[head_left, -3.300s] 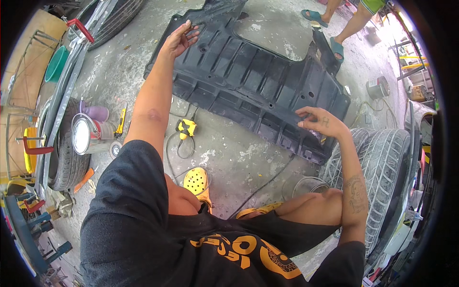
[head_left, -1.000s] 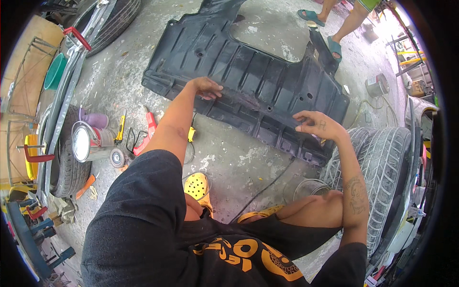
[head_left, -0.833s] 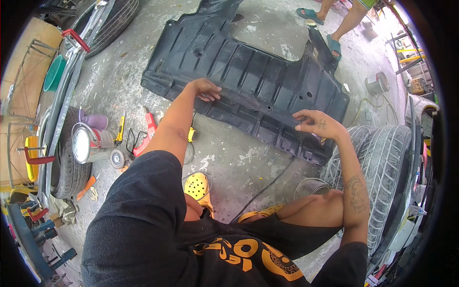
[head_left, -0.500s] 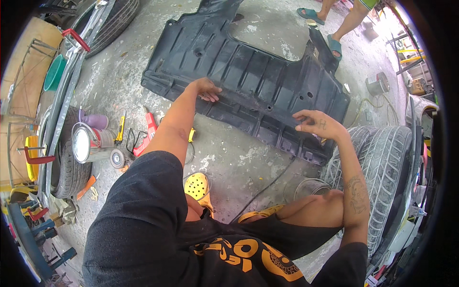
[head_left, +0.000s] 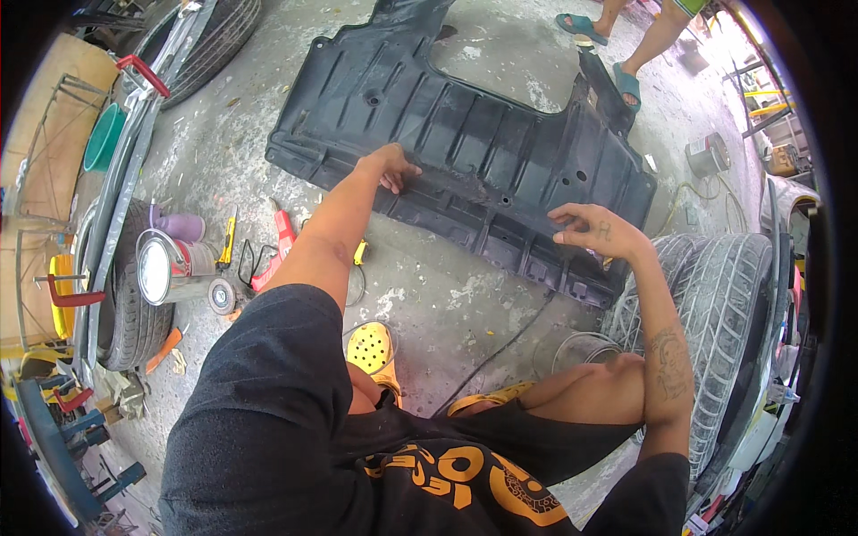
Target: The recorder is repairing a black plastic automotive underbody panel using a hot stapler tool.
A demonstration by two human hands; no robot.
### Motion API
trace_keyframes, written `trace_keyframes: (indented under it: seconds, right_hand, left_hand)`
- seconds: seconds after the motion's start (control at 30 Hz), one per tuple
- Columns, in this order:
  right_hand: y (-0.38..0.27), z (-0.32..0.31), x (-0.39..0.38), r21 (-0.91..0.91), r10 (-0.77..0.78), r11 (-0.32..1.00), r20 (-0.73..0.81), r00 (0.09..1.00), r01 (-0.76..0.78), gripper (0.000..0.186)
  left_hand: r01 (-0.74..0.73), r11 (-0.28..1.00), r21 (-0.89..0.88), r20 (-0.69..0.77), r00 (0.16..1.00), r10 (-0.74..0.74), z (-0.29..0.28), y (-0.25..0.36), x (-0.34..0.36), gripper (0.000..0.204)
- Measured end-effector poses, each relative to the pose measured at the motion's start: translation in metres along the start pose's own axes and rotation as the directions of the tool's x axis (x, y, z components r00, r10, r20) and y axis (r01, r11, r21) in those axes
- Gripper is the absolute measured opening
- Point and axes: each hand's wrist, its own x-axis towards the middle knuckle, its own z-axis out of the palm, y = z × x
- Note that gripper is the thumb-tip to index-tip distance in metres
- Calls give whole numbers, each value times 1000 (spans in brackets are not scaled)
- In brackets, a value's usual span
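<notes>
A large black ribbed plastic vehicle undertray point(head_left: 465, 134) lies on the concrete in front of me, with a wide cutout along its far side. My left hand point(head_left: 391, 168) is at its near part, left of the middle, with the forefinger stretched toward the panel and nothing seen in the grasp. Over the right part of the near edge is my right hand point(head_left: 597, 230), thumb and fingers apart and holding nothing visible. Whether either hand presses on the plastic is hard to tell. A raised lip and several boxy recesses run along the near edge.
Left of me are a paint can point(head_left: 174, 268), an angle grinder point(head_left: 223, 297), a red tool point(head_left: 284, 241) and a yellow cutter knife point(head_left: 228, 237). Tyres point(head_left: 715, 330) stand close on the right, beside a metal can point(head_left: 581, 348). Another person's sandalled feet point(head_left: 627, 85) are beyond the undertray.
My left hand has shifted slightly to the right along the undertray, its fingers now more bent with the forefinger out. My right hand has hardly moved.
</notes>
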Motion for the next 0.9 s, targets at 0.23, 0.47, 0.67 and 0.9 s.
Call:
trace_keyframes:
  seconds: [0.23,0.47,0.67,0.9]
  right_hand:
    - [11,-1,-11,16,41,999,-9,999,-41,53]
    - [-9,-3,-7,27,92,995,31,995,-93,55]
    - [-6,-3,-5,61,64,996,39,997,-66,55]
    - [-6,-4,-4,41,89,995,44,995,-91,53]
  left_hand:
    - [25,981,191,-77,997,-10,12,37,-17,50]
    - [-528,641,557,-188,672,716,5,26,-10,40]
    - [-616,503,606,32,651,759,55,41,-2,50]
    - [-582,478,658,35,658,752,60,47,-2,53]
